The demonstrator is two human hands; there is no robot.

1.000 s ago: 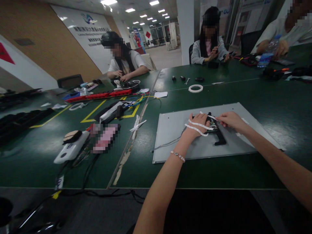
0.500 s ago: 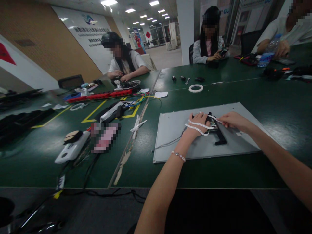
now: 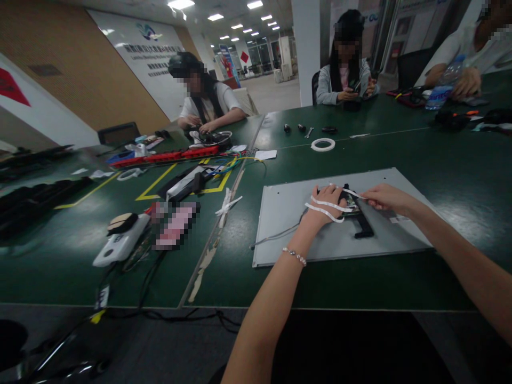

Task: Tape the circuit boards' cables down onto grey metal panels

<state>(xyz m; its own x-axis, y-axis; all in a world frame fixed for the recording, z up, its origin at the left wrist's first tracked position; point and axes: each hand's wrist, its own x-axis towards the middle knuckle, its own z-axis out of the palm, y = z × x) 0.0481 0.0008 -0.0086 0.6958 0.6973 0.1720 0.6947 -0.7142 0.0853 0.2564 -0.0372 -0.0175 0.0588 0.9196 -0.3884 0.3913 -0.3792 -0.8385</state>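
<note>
My left hand [image 3: 325, 204] lies palm down, fingers stretched out, on a black frame [image 3: 365, 228] with a green circuit board [image 3: 351, 205]. White tape strips [image 3: 326, 203] run across the back of this hand. To its right, my right hand [image 3: 382, 198] is closed in a pinch on one end of a white tape strip [image 3: 352, 192], which stretches over the frame's far part. Beneath both hands is a flat grey panel [image 3: 280, 213]. A thin grey cable [image 3: 278, 235] leads leftward from under my left hand. My left palm hides part of the frame.
A tape roll [image 3: 322, 144], a wrench [image 3: 309, 133] and small dark parts lie beyond the panel. Leftward are crumpled tape [image 3: 228, 202], a phone [image 3: 176, 226], a white device [image 3: 120, 242] and a red strip [image 3: 168, 156]. Several people sit around the green table [image 3: 224, 277].
Both hands hold nearly the same pose on the frame and tape. Across the table, a person's hands have moved apart around a dark object. The view has shifted slightly.
</note>
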